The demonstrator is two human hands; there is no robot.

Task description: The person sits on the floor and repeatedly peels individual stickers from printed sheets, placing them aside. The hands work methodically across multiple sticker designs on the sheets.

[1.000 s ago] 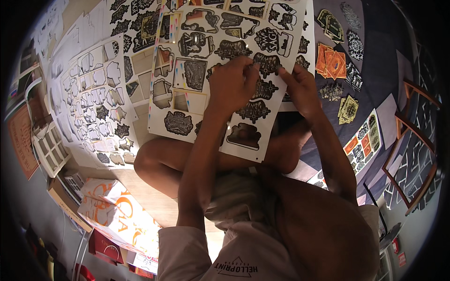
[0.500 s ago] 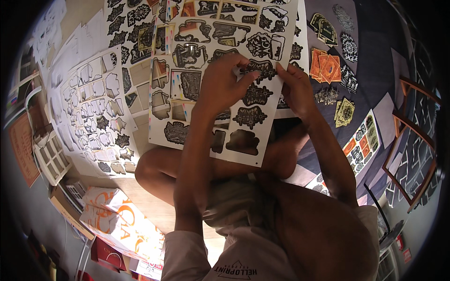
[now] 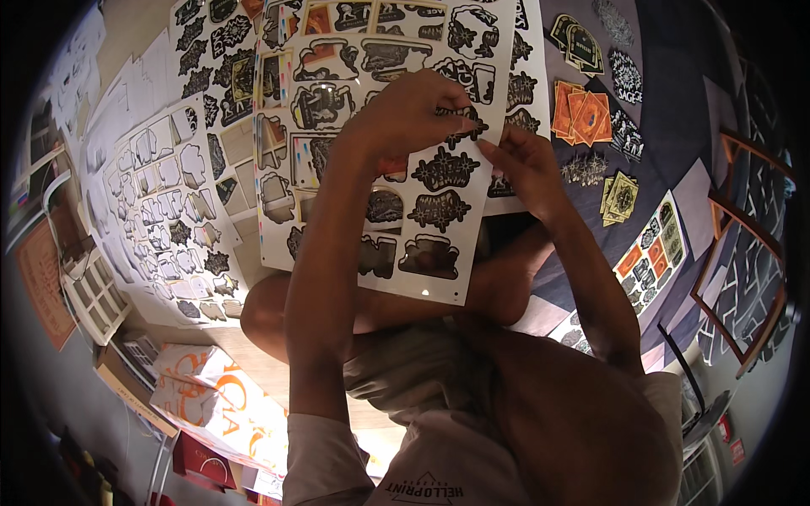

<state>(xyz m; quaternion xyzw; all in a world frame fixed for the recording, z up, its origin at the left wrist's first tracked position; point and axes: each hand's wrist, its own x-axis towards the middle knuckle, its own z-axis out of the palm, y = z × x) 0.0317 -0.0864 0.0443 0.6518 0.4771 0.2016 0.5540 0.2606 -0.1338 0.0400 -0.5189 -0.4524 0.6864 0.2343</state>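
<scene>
A white sticker sheet (image 3: 396,291) with die-cut black and white stickers leans over my crossed legs, several of its spaces cut out and see-through. My left hand (image 3: 409,114) reaches across it, thumb and fingers pinched at a black spiky-edged sticker (image 3: 471,125) near the right edge; its fingers partly cover that sticker. At the sheet's right edge, my right hand (image 3: 527,164) grips the margin between thumb and fingers, close to the same sticker. Just below lie two similar black stickers, one of them a spiky lettered sticker (image 3: 445,169).
To the right, on dark cloth, lie small piles: orange square stickers (image 3: 582,116), yellow stickers (image 3: 620,198), black arched stickers (image 3: 578,44). Another printed sheet (image 3: 654,253) lies beyond my right forearm. Peeled sheets (image 3: 160,198) spread at left. A wooden frame (image 3: 738,253) stands far right.
The sheet has shifted slightly left and tilted. My left hand has moved a little up with its forearm swinging left; its fingers have closed at the sticker. My right hand has slid slightly down.
</scene>
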